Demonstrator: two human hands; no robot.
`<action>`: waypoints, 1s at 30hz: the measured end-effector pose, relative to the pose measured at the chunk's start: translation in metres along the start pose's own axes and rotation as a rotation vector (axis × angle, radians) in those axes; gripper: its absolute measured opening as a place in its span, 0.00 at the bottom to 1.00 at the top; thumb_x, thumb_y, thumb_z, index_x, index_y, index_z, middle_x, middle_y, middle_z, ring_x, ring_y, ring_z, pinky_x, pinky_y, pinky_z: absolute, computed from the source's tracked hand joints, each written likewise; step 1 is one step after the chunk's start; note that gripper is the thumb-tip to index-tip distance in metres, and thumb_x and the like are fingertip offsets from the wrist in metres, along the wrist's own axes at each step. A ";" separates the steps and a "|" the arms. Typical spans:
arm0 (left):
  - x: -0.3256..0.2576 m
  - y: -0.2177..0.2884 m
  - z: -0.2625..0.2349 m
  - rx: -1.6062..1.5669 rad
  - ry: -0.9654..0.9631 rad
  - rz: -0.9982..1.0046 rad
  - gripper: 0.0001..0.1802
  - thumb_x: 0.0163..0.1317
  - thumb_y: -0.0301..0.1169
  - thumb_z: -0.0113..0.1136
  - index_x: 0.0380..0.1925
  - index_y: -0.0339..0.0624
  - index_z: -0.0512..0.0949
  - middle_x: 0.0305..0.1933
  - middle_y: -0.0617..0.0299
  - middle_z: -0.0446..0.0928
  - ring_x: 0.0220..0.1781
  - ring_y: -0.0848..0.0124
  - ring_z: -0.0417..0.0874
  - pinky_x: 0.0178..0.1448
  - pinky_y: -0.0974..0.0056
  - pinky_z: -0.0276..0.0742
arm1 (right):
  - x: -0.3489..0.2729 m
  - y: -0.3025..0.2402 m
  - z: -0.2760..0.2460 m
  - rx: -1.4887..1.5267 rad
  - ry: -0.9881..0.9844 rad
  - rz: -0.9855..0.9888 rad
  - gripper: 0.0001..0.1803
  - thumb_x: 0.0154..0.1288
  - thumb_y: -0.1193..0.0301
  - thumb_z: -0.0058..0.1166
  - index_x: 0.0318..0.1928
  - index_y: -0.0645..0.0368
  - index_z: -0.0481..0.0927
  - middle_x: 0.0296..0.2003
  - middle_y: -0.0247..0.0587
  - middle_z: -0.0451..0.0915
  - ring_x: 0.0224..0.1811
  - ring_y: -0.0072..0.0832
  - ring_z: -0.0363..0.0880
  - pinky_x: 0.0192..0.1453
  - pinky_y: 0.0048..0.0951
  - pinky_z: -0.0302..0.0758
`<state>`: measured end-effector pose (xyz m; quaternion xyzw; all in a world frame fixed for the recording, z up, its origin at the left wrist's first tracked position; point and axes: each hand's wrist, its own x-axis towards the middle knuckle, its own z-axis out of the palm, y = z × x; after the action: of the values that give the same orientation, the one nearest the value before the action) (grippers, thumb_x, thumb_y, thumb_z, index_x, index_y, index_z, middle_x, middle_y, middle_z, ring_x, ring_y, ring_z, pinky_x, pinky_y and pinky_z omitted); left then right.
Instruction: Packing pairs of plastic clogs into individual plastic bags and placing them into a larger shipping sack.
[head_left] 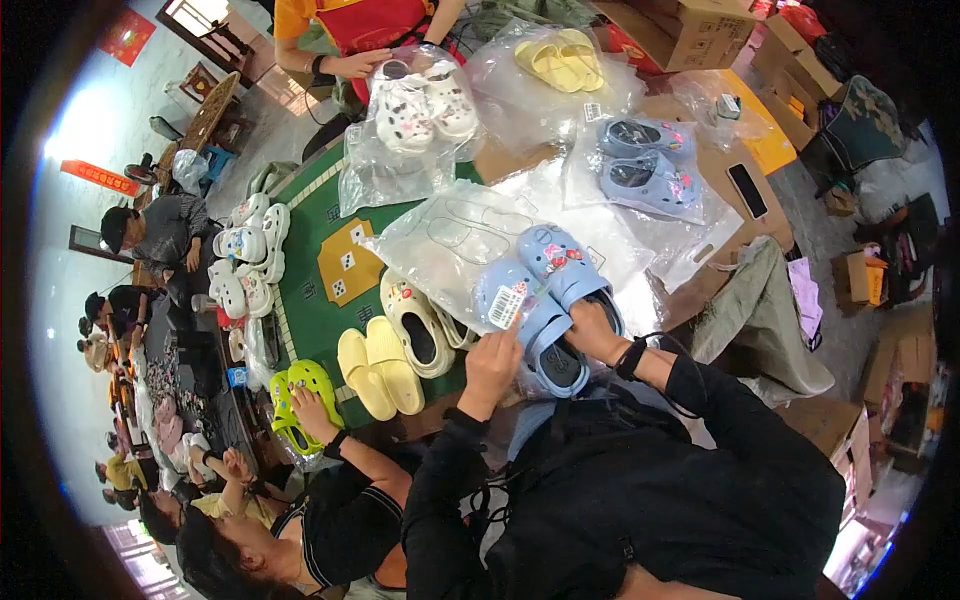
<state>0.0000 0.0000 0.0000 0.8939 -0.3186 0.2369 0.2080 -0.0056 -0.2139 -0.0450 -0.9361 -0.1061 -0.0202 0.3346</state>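
Operating remotely, I observed the left hand pinching narrowly at the clear bag, its label over one blue clog. The right hand was at the opening of the other blue clog; its grip I could not tell. Both clogs sat at the surface's near edge.

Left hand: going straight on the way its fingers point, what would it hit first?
Probably the white label on the clear bag, just beyond the left hand's fingertips, with a blue clog underneath; exact depth is unclear.
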 end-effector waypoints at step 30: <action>0.047 0.066 -0.011 0.042 -0.131 0.234 0.21 0.45 0.31 0.51 0.42 0.38 0.76 0.35 0.62 0.70 0.33 0.68 0.71 0.33 0.66 0.68 | 0.000 0.002 0.011 0.233 -0.002 -0.348 0.09 0.52 0.68 0.52 0.34 0.59 0.76 0.30 0.49 0.77 0.32 0.48 0.75 0.35 0.46 0.69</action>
<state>-0.0150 -0.0628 0.0495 0.8683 -0.4286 0.2075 0.1390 -0.0051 -0.2084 -0.0545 -0.8588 -0.2680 -0.0644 0.4319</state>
